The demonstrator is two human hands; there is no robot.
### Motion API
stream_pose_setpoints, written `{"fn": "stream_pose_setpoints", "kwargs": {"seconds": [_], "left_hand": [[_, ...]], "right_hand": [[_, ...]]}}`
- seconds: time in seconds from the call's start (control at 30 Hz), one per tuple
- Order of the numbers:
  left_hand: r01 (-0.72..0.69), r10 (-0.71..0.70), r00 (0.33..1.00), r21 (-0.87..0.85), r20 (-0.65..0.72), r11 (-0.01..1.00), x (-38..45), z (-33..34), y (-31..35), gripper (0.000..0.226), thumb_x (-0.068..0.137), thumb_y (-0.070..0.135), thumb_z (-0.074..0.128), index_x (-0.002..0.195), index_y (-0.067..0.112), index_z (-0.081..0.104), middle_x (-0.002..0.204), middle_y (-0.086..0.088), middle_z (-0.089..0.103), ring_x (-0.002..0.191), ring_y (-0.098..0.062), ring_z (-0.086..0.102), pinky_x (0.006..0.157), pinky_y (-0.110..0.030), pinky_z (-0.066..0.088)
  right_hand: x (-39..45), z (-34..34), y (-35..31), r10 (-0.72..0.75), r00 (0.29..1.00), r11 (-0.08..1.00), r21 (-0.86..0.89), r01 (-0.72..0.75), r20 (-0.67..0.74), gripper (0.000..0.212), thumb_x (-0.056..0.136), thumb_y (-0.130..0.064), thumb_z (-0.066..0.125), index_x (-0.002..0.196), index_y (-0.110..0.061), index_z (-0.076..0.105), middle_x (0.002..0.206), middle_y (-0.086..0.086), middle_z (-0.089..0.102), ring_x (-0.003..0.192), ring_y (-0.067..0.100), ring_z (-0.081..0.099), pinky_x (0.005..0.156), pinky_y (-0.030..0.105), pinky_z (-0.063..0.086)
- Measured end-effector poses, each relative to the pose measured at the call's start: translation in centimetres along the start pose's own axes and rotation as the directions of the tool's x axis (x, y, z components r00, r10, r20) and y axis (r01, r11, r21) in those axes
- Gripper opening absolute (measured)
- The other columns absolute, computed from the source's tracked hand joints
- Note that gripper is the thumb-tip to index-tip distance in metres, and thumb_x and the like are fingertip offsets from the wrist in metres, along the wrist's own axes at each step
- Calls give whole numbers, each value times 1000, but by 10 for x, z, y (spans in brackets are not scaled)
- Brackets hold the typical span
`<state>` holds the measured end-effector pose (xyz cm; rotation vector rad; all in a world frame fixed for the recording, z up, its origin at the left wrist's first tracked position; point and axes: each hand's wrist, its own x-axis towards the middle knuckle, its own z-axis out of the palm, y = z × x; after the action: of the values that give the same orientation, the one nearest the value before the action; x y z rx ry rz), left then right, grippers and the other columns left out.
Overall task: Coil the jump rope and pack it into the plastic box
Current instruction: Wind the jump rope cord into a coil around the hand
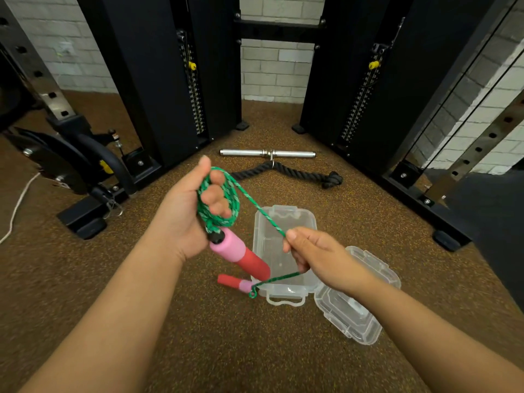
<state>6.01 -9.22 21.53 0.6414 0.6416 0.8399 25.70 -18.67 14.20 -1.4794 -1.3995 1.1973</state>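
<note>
Left hand (187, 214) grips the green jump rope (224, 194) coils; my right hand (309, 255) pinches the trailing strand. Remaining: wind the short tail, second handle (236, 282) on the floor, then pack into the open plastic box (283, 251) beneath my right hand.

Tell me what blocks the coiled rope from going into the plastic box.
Nothing visible does. The plastic box lies open on the floor, its lid off beside it. The left hand grips the coil; the right hand pinches the loose rope above the box.
</note>
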Motion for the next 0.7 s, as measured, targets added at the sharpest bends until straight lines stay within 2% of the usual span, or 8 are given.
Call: {"fn": "stream_pose_setpoints", "kwargs": {"seconds": [0.13, 0.2, 0.37, 0.4, 0.47, 0.53, 0.63, 0.7], "left_hand": [[-69, 37, 977, -147, -210, 987, 4, -8, 4, 36, 94, 43, 47, 73, 20, 65, 37, 10, 42, 33, -1, 41, 42, -14, 41], [-106, 51, 955, -178, -292, 978, 6, -10, 4, 35, 94, 42, 48, 81, 18, 70, 40, 12, 45, 35, -1, 43, 42, -14, 42], [-117, 66, 928, -119, -367, 986, 8, -10, 1, 35, 94, 43, 49, 102, 15, 68, 45, 13, 53, 39, -1, 47, 48, -15, 44], [-114, 69, 927, -101, -367, 988, 8, -9, 0, 36, 94, 43, 48, 105, 15, 68, 47, 13, 56, 40, 0, 49, 49, -15, 44], [-108, 74, 930, -76, -359, 991, 9, -9, -2, 38, 94, 43, 49, 109, 13, 68, 54, 12, 63, 44, 0, 55, 51, -15, 47], [-94, 66, 947, -76, -314, 993, 9, -8, -3, 44, 94, 44, 48, 116, 9, 65, 72, 7, 73, 57, -3, 65, 58, -17, 52], [-37, 22, 980, -76, -197, 996, 9, -8, -4, 64, 94, 54, 37, 130, 2, 50, 107, -9, 74, 90, -15, 72, 83, -28, 51], [-1, -3, 990, -27, -144, 1000, 9, -6, -6, 76, 93, 62, 28, 134, 0, 42, 114, -15, 71, 104, -23, 68, 98, -35, 44]], "right_hand": [[-6, 4, -2, 51, 990, 997, -57, -44, 128, 32, 101, -26, 39, 78, -23, 61, 59, -1, 38, 55, 13, 42, 59, 25, 43], [-7, 1, -6, 52, 989, 997, -71, -42, 136, 33, 100, -30, 40, 76, -26, 62, 58, -1, 36, 57, 18, 38, 57, 28, 40], [-10, 0, -12, 26, 985, 980, -196, 8, 171, 30, 97, -34, 45, 79, -27, 66, 51, -13, 42, 53, 10, 35, 54, 25, 31], [-11, 3, -13, 17, 983, 973, -229, 25, 182, 29, 98, -33, 45, 80, -26, 67, 53, -11, 46, 53, 7, 37, 55, 24, 31], [-12, 8, -14, -2, 979, 962, -266, 58, 205, 29, 96, -39, 45, 80, -28, 67, 65, 14, 53, 58, 15, 39, 59, 30, 33], [-14, 11, -16, -16, 976, 958, -275, 77, 217, 28, 95, -41, 46, 81, -29, 67, 70, 26, 52, 59, 20, 39, 59, 31, 34], [-17, 15, -23, -57, 968, 954, -273, 125, 246, 26, 96, -34, 48, 82, -25, 68, 55, 1, 44, 53, 11, 38, 55, 29, 33], [-18, 18, -27, -102, 956, 933, -307, 188, 275, 25, 96, -33, 49, 83, -24, 69, 51, -12, 45, 51, 4, 39, 54, 24, 33]]}}
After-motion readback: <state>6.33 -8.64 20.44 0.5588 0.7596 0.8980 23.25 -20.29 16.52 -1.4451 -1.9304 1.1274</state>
